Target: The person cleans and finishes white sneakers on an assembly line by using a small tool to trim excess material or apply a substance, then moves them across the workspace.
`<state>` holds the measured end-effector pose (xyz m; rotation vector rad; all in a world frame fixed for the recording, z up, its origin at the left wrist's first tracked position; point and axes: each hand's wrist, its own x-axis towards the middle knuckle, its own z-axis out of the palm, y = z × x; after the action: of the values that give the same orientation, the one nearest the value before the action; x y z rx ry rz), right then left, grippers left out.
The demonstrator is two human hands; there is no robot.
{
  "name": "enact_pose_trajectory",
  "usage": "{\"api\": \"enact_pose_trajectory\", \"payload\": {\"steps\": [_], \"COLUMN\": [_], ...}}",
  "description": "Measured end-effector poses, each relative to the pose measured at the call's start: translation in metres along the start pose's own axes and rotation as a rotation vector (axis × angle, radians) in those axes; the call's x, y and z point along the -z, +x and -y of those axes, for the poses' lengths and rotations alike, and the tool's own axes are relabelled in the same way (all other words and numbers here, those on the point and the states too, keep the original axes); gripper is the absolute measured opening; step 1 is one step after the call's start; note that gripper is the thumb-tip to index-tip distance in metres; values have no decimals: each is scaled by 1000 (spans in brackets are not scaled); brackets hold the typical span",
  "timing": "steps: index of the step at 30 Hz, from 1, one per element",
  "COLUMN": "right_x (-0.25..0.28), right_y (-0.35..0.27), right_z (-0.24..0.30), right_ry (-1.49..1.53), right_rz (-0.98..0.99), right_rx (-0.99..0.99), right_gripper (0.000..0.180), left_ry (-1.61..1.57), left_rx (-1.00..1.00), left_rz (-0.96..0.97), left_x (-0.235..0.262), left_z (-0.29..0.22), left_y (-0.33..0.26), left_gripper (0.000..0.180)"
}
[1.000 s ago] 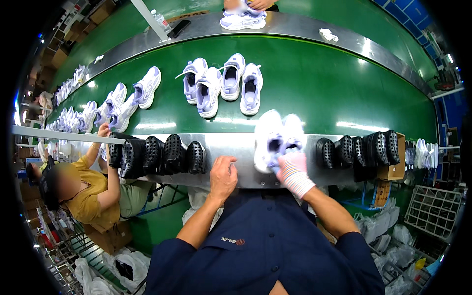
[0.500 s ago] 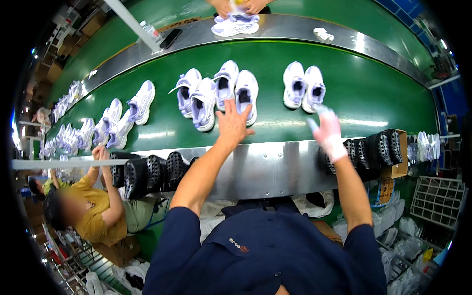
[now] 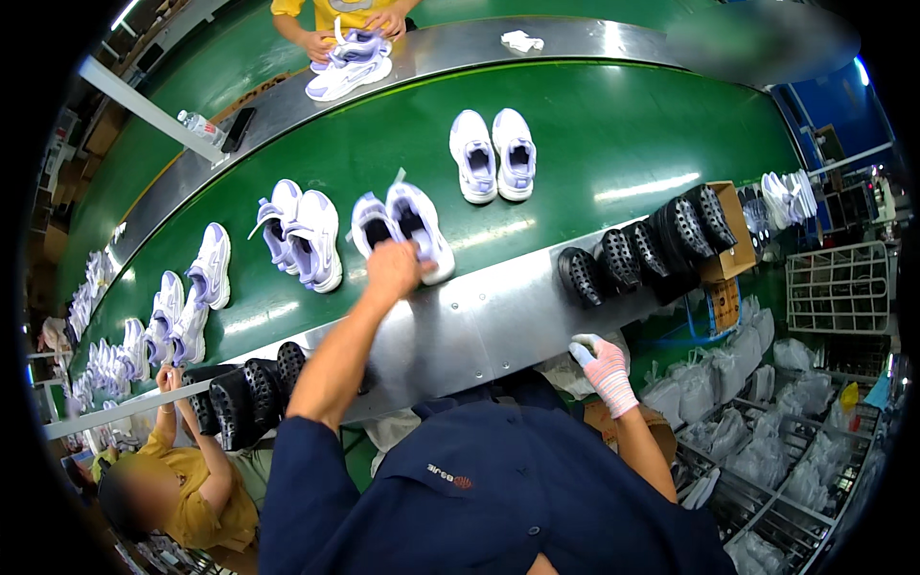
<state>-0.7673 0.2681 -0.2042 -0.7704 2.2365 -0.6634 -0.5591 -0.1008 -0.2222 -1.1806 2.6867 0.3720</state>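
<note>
A pair of white and lilac sneakers (image 3: pixel 422 228) lies on the green conveyor belt (image 3: pixel 575 125) near its front edge. At the heel end of this pair is my bare left hand (image 3: pixel 395 270), its fingers bent down around the heels; motion blurs the fingertips. My right hand (image 3: pixel 602 366) wears a striped pinkish-white glove with pale fingertips. It hovers by the front edge of the metal ledge (image 3: pixel 479 311), empty, with thumb and fingers slightly apart. Another pair of sneakers (image 3: pixel 316 240) sits to the left, and a third pair (image 3: pixel 494 158) stands farther back to the right.
Black studded shoe-shaped pieces (image 3: pixel 652 247) line the ledge at right, beside a cardboard box (image 3: pixel 736 240); more (image 3: pixel 254 388) are at left. Across the belt a person handles a sneaker (image 3: pixel 350 72). A seated person (image 3: pixel 206 489) works at left. Several sneakers (image 3: pixel 163 326) run down the belt.
My view has turned, shifting the scene leftward. My left hand has closed at the heels of the middle pair, which sits apart from its neighbour. My right hand has drawn back from the right pair.
</note>
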Motion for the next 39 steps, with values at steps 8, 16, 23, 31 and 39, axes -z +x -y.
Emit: {"api": "enact_pose_trajectory", "payload": {"steps": [8,16,23,31,39], "right_x": [50,106,113,101,-71], "right_y": [10,72,80,61,81], "right_z": [-1,-23,-14,-6,50], "right_ry": [-205,-542,-586,-450,-216], "right_rz": [-701,-714,-726,-637,106], "right_rx": [-32,-56,26,258,209], "right_gripper": [45,58,57,44,52], "left_ry": [-297,-337,-343,-467,-499], "left_rx": [2,-21,-105,-59,109], "left_rz": [62,-110,-363,142,-131], "left_x": [-34,-14,-14,-13,-39], "left_z": [-109,-124,-117,-89,-150], "left_y": [-150,-190,-90,-31,-71], "left_gripper": [54,68,41,32,67]}}
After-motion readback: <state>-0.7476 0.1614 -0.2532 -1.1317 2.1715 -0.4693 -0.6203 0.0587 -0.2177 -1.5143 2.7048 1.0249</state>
